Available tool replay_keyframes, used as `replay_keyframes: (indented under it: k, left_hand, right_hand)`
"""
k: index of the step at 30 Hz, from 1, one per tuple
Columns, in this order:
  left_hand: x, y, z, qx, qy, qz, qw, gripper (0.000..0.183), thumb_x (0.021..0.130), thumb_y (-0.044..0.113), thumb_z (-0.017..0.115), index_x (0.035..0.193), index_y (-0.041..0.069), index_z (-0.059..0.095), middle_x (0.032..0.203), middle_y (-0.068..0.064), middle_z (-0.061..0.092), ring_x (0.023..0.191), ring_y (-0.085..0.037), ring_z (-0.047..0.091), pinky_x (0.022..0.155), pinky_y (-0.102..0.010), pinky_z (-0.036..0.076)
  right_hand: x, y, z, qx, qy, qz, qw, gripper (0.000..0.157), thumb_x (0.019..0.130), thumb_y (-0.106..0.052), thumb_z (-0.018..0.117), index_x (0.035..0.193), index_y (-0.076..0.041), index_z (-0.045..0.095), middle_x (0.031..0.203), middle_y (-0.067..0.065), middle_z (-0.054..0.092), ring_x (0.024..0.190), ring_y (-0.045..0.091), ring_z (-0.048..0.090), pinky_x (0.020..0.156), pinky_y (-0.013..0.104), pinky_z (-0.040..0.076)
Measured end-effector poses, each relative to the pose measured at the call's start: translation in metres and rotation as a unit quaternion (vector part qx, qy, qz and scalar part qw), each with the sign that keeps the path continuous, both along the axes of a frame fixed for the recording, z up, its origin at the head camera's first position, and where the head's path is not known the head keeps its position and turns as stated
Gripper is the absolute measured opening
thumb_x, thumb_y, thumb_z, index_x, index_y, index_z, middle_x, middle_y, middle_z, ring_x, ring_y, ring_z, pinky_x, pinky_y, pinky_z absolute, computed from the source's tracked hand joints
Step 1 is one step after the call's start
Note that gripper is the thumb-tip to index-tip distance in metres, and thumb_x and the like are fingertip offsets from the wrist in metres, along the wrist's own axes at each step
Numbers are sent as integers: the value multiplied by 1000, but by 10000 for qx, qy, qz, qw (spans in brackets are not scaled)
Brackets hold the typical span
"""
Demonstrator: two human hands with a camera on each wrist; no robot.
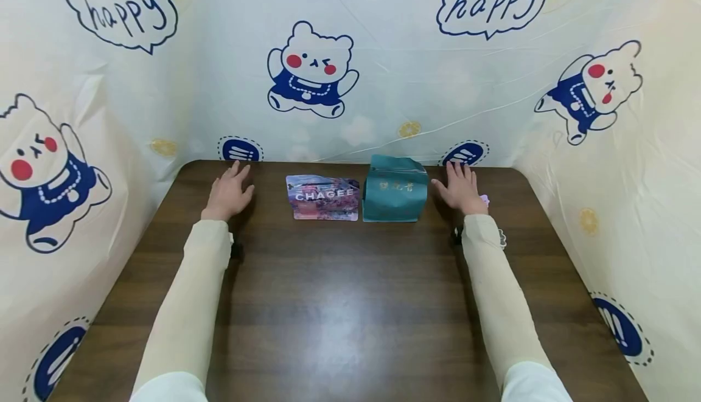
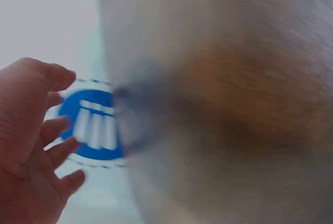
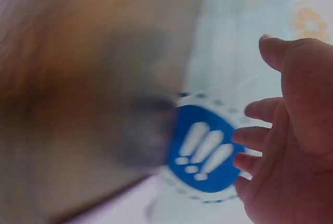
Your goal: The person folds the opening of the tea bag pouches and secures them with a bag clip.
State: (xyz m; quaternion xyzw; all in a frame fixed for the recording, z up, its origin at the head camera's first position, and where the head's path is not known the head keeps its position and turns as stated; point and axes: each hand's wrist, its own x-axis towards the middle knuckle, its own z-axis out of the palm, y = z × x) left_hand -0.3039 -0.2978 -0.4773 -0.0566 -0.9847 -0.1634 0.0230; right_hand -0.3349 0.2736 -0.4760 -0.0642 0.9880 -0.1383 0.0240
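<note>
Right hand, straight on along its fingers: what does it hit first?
Probably the printed backdrop cloth, around its blue exclamation-mark emblem directly ahead of the right hand; the remaining gap is hard to judge. The teal gold-lettered bag stands to the thumb side, outside that line.

Both arms stretch forward, well apart: the cream-sleeved left forearm (image 1: 188, 295) slants inward from the lower left, and the matching right forearm (image 1: 506, 301) mirrors it from the lower right. The left grip (image 1: 227, 194), a bare hand with its back upward, has its fingers loosely spread ahead and its thumb angled inward. The right grip (image 1: 461, 190), also a bare hand with its back upward, extends its fingers forward, slightly parted, its thumb jutting inward toward the left side.
</note>
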Motion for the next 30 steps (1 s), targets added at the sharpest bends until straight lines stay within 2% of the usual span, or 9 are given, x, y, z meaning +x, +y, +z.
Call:
replay_keyframes:
  k: [7,10,12,14,16,19,23,27,30]
  left_hand:
    - [11,28,40,573,-61,-444,9973,40,97,27,46,128,3,54,126,-19,55,108,-34,56,90,-54,41]
    - [20,41,56,712,128,-636,9954,39,97,30,46,124,4,58,118,-16,60,97,-28,60,84,-51,46]
    - [28,53,67,808,326,-815,9929,38,97,30,47,123,6,59,118,-14,61,95,-26,60,83,-49,47]
    - [37,66,78,890,594,-1047,9887,36,96,27,49,124,7,59,120,-12,60,100,-26,59,86,-48,46]
    - [44,81,87,874,994,-1303,9826,33,95,23,52,123,7,59,121,-12,60,104,-28,58,88,-48,45]
    - [50,103,91,613,1935,-1778,9629,35,90,15,58,123,6,59,120,-12,61,109,-28,56,94,-45,42]
    - [52,129,80,201,2829,-2109,9355,42,82,9,65,124,6,59,120,-13,60,108,-27,56,94,-42,41]
    - [53,142,64,-4,2928,-1995,9351,43,81,11,68,123,5,59,120,-14,59,110,-29,54,94,-45,40]
    - [51,145,56,-91,2890,-1860,9390,43,82,11,67,123,5,59,119,-14,60,109,-29,54,94,-45,40]
  right_hand:
    - [41,-19,67,-930,252,290,9949,77,96,-48,40,150,-11,-1,154,18,12,138,39,18,107,55,19]
    - [66,-35,99,-1013,1090,369,9882,70,96,-44,44,150,-13,14,150,16,27,133,37,32,101,54,31]
    - [84,-49,117,-1012,1949,596,9738,59,95,-38,50,144,-9,34,140,16,44,122,34,46,93,52,40]
    - [100,-65,131,-1081,2732,998,9506,45,94,-30,54,131,-6,51,124,14,57,107,30,55,83,48,46]
    - [113,-81,141,-1122,3191,1499,9290,34,92,-25,58,120,-5,59,112,12,62,97,26,58,77,43,48]
    - [123,-110,142,-1142,2960,2300,9200,33,93,-23,57,119,-4,59,110,10,62,99,22,58,84,39,48]
    - [117,-150,123,-836,2236,2962,9248,38,95,-26,53,127,-5,53,118,8,57,108,19,54,92,35,45]
    - [102,-182,95,-717,2099,3273,9185,40,94,-21,54,130,-5,49,124,9,52,114,19,49,95,33,43]
    - [91,-201,74,-515,2149,3212,9208,44,91,-16,59,132,-4,47,129,11,49,120,22,45,98,35,41]
